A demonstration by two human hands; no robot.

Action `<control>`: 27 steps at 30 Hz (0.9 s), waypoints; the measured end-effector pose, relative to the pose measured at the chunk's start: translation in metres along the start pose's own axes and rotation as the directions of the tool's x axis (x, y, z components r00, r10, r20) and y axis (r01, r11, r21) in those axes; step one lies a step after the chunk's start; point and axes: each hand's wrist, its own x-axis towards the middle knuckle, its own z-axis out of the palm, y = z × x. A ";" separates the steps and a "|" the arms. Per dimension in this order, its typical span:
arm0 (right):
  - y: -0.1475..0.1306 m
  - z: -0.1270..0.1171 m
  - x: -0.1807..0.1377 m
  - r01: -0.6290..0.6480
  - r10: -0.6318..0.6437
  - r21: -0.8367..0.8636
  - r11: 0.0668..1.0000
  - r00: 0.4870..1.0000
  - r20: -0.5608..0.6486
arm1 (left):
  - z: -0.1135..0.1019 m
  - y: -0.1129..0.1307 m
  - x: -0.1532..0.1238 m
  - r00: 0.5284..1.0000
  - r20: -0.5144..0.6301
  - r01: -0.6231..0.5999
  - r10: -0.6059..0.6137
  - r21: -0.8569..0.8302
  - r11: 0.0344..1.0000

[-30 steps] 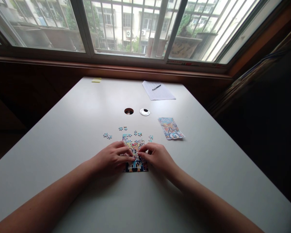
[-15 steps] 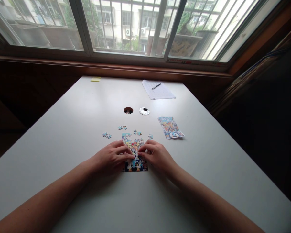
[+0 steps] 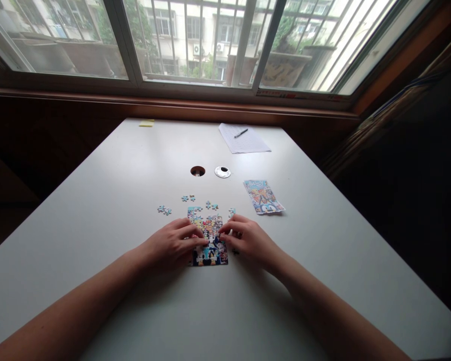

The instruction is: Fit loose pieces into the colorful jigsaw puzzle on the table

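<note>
On the near half of the white bench [image 3: 116,165], the partly built jigsaw puzzle [image 3: 208,240] lies flat, and both hands rest on it. The left hand [image 3: 171,244] covers the puzzle's left edge, its fingers [image 3: 195,241] stretched flat and pressing on the middle of the picture. The right hand [image 3: 250,239] sits against the puzzle's right edge with its fingers [image 3: 229,231] curled close together at the border; whether they pinch a piece there I cannot tell. A small dark piece [image 3: 235,251] lies on the bench just right of the puzzle, under that hand. Just beyond the puzzle's far edge, loose blue pieces [image 3: 190,198] are scattered in a loose row. Farther off and to the puzzle's right lies a colourful printed packet [image 3: 263,197]. Beyond the puzzle are a round cable hole [image 3: 197,171] and its white cap [image 3: 222,172]. Farthest from the puzzle, near the window [image 3: 195,40], are a sheet of paper [image 3: 244,140] with a pen [image 3: 241,133] and a yellow note [image 3: 146,123].
</note>
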 end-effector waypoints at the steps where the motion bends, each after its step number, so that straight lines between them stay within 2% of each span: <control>1: -0.001 0.001 -0.001 0.002 -0.002 0.001 1.000 1.000 0.011 | 0.000 0.000 0.000 1.000 -0.001 0.001 -0.001 -0.003 1.000; 9: -0.005 0.009 -0.003 0.001 0.000 -0.053 0.999 1.000 0.015 | 0.003 -0.003 -0.001 0.999 -0.041 -0.005 0.002 -0.066 0.998; 18: -0.008 0.011 -0.004 -0.009 0.009 -0.096 0.995 1.000 -0.003 | 0.004 -0.004 -0.002 0.999 -0.042 -0.014 0.011 -0.062 0.998; 27: -0.010 0.011 -0.004 -0.039 0.040 -0.045 0.998 0.999 0.014 | 0.000 -0.001 -0.001 0.998 -0.053 -0.020 0.018 -0.049 0.999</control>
